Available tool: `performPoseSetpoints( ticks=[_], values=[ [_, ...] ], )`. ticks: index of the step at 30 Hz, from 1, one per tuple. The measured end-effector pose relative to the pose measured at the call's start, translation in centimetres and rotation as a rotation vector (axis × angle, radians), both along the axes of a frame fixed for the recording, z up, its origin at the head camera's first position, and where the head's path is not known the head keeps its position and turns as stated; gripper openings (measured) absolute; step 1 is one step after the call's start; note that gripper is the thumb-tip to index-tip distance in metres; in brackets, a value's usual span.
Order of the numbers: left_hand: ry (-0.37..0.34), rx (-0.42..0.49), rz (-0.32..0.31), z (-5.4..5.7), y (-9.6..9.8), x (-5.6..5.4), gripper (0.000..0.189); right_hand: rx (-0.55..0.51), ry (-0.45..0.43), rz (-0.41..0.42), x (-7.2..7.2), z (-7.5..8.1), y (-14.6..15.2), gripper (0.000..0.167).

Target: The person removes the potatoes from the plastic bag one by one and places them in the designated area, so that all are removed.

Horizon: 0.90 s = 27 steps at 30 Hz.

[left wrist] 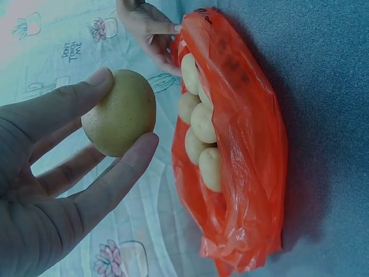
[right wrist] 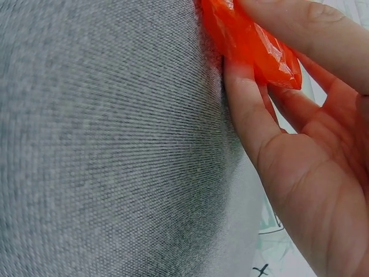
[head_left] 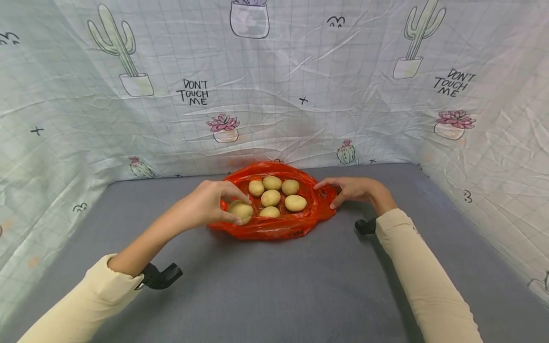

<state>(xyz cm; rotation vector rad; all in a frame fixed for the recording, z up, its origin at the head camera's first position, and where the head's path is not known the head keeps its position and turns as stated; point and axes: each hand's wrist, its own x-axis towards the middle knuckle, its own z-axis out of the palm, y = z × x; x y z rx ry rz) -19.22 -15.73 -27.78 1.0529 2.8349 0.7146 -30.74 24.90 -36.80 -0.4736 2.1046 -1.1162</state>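
Note:
My left hand point(head_left: 209, 202) pinches a round yellow potato point(head_left: 241, 212) between thumb and fingertips, over the left side of an open red plastic bag point(head_left: 259, 231). In the left wrist view that potato point(left wrist: 125, 109) is held up apart from the bag. Several more potatoes point(head_left: 296, 203) lie together inside the bag, whose mouth is spread wide. On the other side, my right hand point(head_left: 359, 189) holds the bag's right end. The right wrist view shows the crumpled red plastic point(right wrist: 277, 60) between the thumb and fingers.
The bag sits near the back of a grey cloth-covered table point(head_left: 274, 290). Behind and at both sides hangs a pale curtain point(head_left: 274, 95) printed with cacti and lettering. A black wrist mount point(head_left: 160, 276) sticks out at the left cuff, another mount point(head_left: 365, 226) at the right.

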Motion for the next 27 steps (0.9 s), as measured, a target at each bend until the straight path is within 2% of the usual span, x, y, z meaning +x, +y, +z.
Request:
performPoseSetpoints(
  ticks=[9, 16, 21, 27],
  values=[
    [-0.063, 0.040, 0.081, 0.0, -0.8, 0.8, 0.033, 0.018, 0.000, -0.030, 0.3, 0.0, 0.0, 0.077],
    [-0.019, 0.080, 0.094, -0.5, -1.1, 1.2, 0.034, 0.033, 0.012, -0.016, 0.4, 0.2, -0.2, 0.076],
    [0.005, 0.114, 0.128, -0.9, -1.6, 1.4, 0.035, 0.035, 0.022, -0.014, 0.2, 0.0, -0.2, 0.075],
    [0.008, 0.144, 0.160, -1.2, -2.3, 1.5, 0.037, 0.035, 0.017, -0.022, 0.2, -0.1, -0.2, 0.075]
  ],
)
